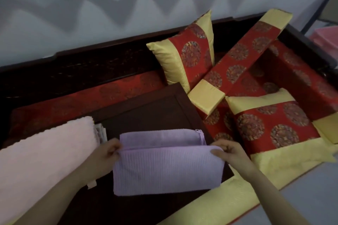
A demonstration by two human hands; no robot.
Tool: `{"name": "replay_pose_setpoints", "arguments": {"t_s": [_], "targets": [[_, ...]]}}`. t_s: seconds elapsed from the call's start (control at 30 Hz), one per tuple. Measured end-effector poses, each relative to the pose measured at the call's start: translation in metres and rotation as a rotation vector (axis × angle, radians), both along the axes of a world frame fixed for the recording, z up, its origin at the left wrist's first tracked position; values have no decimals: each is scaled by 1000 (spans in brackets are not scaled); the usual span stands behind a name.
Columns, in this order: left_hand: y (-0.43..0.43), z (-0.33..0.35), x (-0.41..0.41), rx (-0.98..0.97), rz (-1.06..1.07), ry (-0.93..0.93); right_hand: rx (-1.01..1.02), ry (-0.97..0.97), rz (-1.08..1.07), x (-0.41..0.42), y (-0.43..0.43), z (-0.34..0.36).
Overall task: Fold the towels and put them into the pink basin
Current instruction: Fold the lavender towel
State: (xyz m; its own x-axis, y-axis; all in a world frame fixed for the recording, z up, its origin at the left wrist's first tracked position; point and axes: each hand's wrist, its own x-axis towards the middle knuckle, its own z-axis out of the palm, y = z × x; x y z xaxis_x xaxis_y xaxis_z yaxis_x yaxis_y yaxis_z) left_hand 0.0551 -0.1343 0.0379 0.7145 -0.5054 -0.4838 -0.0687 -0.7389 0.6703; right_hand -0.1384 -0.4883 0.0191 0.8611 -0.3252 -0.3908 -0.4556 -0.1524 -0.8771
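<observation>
Head view, and the biggest thing in shot is the dark wooden sofa [91, 71], its red-and-gold seat pad running under everything. Sitting on that pad is the dark wooden desk [146, 111], and that's our landmark. Off the desk's left edge lies a big fluffy pink towel [45, 160]; whether it's folded, I can't say. To the desk's right, red-and-gold cushions [186, 55] are propped and tumbled. Far beyond the desk's right corner, at the frame edge, there's a pink shape [325, 37]. It could be the basin, but I can't tell.

Now the action: the lilac towel [164, 170] is on the near half of the desk. It's ribbed and folded down to a rectangle, with a back flap lying flat toward the desk's far side. I'd judge it light, soft and limp, with ribbing that gives enough bite to stop it slipping. The corners are the place to take it, so the layers stay stacked and the edge stays straight.

And that's what we have. The left grip [108, 153] pinches the towel's upper left corner, fingers curled round the fold. The right grip [228, 153] is closed on the upper right corner, knuckles up. Both forearms reach in from the desk's near side, angled inward, with the held edge a little raised off the flap.
</observation>
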Motion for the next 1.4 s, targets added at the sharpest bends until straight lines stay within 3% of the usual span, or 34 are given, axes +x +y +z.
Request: {"name": "replay_pose_setpoints", "arguments": {"t_s": [0.17,0.37,0.47,0.7,0.8,0.93,1.1,1.17,1.3,1.4], "targets": [[-50,-31,15,-59,409,23,-110,64,-192,49,12,-38],[-65,-65,24,31,617,116,-610,-84,208,59,9,-73],[-65,-72,30,58,637,110,-759,-48,177,58,6,-82],[-69,-75,25,68,711,-177,-485,36,-209,74,-5,-93],[-70,-78,21,132,651,-291,-466,70,-184,77,-11,-94],[-71,-78,21,236,556,-272,-534,16,-16,77,-19,-95],[-66,-87,30,180,439,-174,-634,27,141,89,-32,-94],[-66,-85,28,152,470,-214,-680,-26,75,89,-31,-91],[-70,-54,12,-69,458,-280,-456,-89,-188,83,-13,-63],[-68,-23,13,-191,413,-433,-451,-145,-311,85,-4,-28]]}}
